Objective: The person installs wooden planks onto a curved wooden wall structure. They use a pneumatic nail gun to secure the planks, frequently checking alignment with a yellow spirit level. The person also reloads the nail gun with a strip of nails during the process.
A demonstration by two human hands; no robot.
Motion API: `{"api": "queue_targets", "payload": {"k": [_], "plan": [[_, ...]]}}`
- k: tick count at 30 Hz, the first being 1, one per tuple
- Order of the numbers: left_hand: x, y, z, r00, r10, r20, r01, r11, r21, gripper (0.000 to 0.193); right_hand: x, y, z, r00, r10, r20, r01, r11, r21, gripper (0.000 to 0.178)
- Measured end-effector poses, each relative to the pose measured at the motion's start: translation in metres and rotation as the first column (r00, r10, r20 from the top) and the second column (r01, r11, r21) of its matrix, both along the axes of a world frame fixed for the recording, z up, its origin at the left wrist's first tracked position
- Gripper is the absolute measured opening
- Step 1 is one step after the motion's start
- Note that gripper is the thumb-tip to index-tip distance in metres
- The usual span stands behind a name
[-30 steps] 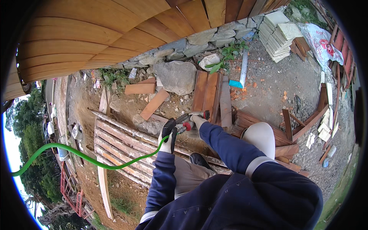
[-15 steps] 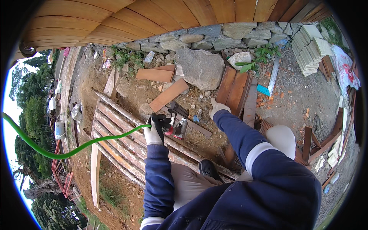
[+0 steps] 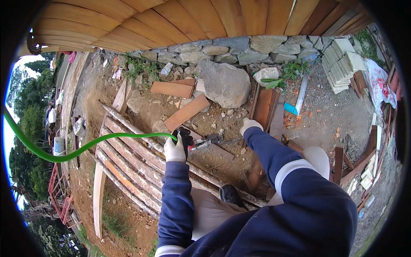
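Note:
My left hand, in a white and black glove, is closed round the handle of a red, silver and black air nail gun. A green air hose runs from its handle off to the left. My gloved right hand is closed at the near end of a reddish-brown wooden board, which stands tipped on its edge; the fingertips are partly hidden. Just right of it another brown board lies flat. Two lighter boards rest on the soil ahead of the nail gun.
Rusty, whitish-stained poles lie beneath my left arm. A large grey boulder sits before the stone wall under wooden cladding. A turquoise-handled square lies right of the boards, with stacked tiles farther off.
The brown board under my right hand has tipped from flat onto its edge. My right hand has moved slightly right and nearer. The nail gun has turned, now pointing rightward.

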State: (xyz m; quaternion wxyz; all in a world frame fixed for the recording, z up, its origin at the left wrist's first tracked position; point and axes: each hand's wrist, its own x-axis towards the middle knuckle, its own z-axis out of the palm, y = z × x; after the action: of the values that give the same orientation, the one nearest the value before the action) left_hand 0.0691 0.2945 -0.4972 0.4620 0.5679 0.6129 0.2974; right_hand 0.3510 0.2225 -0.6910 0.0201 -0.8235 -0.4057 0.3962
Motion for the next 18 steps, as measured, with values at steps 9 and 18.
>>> {"api": "queue_targets", "payload": {"k": [9,18], "plan": [[0.035,0.042,-0.039,0.961,0.026,-0.277,0.015,0.989,0.145,0.027,0.044,-0.044,0.099,0.974,-0.178,-0.141,0.22,0.899,0.379,0.033],[0.081,0.073,0.029,0.966,-0.001,0.259,0.036,0.991,-0.131,0.028,0.077,-0.177,0.364,0.888,-0.046,-0.457,0.373,0.653,0.66,0.093]]}}
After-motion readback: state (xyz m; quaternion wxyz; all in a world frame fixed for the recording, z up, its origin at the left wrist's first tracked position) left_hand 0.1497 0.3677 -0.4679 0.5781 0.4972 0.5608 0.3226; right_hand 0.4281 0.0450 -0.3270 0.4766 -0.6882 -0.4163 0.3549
